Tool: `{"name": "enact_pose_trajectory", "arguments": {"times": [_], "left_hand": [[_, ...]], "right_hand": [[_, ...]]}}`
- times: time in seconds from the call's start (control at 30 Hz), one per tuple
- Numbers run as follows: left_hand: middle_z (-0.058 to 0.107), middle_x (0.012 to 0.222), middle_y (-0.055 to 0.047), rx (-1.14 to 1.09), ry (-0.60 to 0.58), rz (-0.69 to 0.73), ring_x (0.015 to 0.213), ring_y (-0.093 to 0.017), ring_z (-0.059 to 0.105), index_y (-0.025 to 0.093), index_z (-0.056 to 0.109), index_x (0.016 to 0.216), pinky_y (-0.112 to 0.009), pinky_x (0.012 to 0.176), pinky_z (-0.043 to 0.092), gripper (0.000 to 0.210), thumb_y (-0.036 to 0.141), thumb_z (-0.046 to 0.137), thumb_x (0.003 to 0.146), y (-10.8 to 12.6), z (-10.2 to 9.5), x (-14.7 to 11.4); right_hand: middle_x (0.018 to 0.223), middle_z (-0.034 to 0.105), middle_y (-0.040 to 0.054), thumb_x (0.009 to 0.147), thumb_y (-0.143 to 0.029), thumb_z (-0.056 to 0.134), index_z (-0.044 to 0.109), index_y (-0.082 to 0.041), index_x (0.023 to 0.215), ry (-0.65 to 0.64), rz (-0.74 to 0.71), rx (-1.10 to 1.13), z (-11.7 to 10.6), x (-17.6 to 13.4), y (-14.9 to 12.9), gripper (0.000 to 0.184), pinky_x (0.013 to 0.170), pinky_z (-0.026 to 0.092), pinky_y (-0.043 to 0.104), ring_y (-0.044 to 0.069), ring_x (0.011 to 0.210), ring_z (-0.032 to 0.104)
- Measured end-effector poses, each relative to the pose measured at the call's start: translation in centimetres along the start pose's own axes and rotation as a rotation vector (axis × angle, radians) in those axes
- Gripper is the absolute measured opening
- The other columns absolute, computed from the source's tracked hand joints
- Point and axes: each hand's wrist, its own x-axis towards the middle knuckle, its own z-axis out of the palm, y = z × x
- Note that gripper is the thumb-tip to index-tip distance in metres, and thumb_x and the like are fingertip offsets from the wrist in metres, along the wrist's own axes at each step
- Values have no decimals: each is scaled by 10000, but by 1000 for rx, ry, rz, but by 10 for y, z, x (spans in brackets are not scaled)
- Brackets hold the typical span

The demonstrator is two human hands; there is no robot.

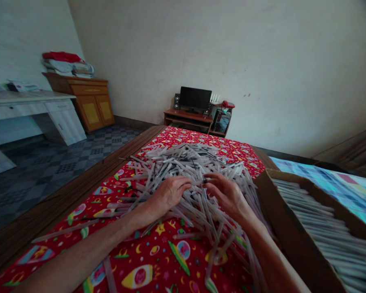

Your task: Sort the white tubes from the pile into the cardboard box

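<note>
A big heap of whitish translucent plastic tubes [183, 156], with thin black pieces among them, lies loose on a red cloth [158, 260]. My left hand [172, 190] is over the heap's middle, its fingers closed in a pinch on one translucent tube [196, 183]. That tube spans the short gap towards my right hand [224, 193]. Between the thumb and fingers of my right hand is a small black piece [205, 181] at the tube's right end. Whether the black piece sits inside the tube or only touches it I cannot tell.
At right stands an open cardboard box [288, 228] with many similar tubes laid in rows [332, 232]. A blue checked cloth [308, 175] lies beyond it. Brown wooden edges [110, 162] flank the red cloth. Behind are a monitor [195, 99] on a small desk and a wooden cabinet [93, 106].
</note>
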Motion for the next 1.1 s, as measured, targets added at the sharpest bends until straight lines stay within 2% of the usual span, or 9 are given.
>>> {"name": "enact_pose_trajectory", "arguments": {"times": [0.1, 0.23, 0.33, 0.43, 0.57, 0.7, 0.83, 1.0, 1.1], "left_hand": [[685, 880, -47, 16, -10, 18, 807, -168, 629, 182, 651, 923, -259, 734, 463, 213, 208, 445, 878, 1, -1, -1], [676, 834, -51, 48, -18, 39, 779, -167, 626, 171, 648, 915, -257, 714, 468, 210, 205, 444, 877, 4, -1, -2], [676, 836, -56, 63, -13, 57, 779, -170, 627, 164, 645, 917, -260, 714, 475, 199, 191, 453, 868, 4, -1, -2], [682, 844, -61, 56, 9, 57, 785, -172, 632, 159, 646, 901, -262, 720, 481, 197, 190, 454, 868, 1, 0, -1], [686, 851, -66, 64, 14, 44, 786, -174, 637, 154, 642, 907, -262, 714, 484, 194, 188, 456, 868, -1, -1, -1], [683, 840, -62, 63, -7, 64, 787, -173, 636, 161, 643, 915, -262, 713, 483, 194, 184, 456, 867, 1, -1, -1], [681, 852, -67, 74, -10, 80, 796, -176, 637, 160, 645, 921, -267, 722, 487, 200, 185, 453, 868, 0, 0, -2], [684, 857, -63, 84, 18, 58, 799, -176, 639, 164, 648, 910, -266, 728, 490, 198, 189, 456, 868, -3, 1, -1], [679, 856, -60, 86, -30, 54, 794, -175, 635, 163, 647, 918, -263, 719, 483, 203, 201, 453, 872, 0, 0, -2]], "right_hand": [[636, 571, 12, 862, -340, 451, 589, -146, 810, 27, -40, -129, 2, -1, -3, 244, 530, 358, 196, 98, 556, 489], [509, 446, -19, 901, -368, 355, 495, -150, 592, 83, -58, -258, 10, -2, 1, 403, 492, 284, 200, 71, 473, 384], [464, 382, -26, 912, -454, 283, 457, -148, 530, 83, 53, -208, 12, -3, 4, 519, 449, 245, 202, 65, 437, 332], [524, 491, -6, 919, -460, 260, 546, -137, 640, 62, 83, -114, 8, -3, 4, 514, 465, 295, 192, 77, 471, 413], [666, 592, 4, 890, -368, 406, 572, -147, 936, 20, -46, -95, 4, -3, 0, 280, 518, 341, 181, 85, 545, 489], [574, 535, 3, 900, -341, 376, 549, -146, 670, 57, -86, -261, 9, -3, 2, 348, 528, 314, 193, 82, 520, 457], [479, 466, -3, 925, -436, 260, 497, -147, 542, 26, 52, -204, 10, -2, 6, 535, 477, 289, 197, 76, 448, 401], [633, 589, 6, 911, -415, 339, 588, -149, 812, 9, -18, -74, 3, -2, 3, 377, 518, 340, 184, 88, 534, 485], [587, 569, 1, 898, -348, 388, 566, -150, 700, 15, -77, -199, 3, -2, 1, 331, 541, 332, 191, 87, 529, 486]]}}
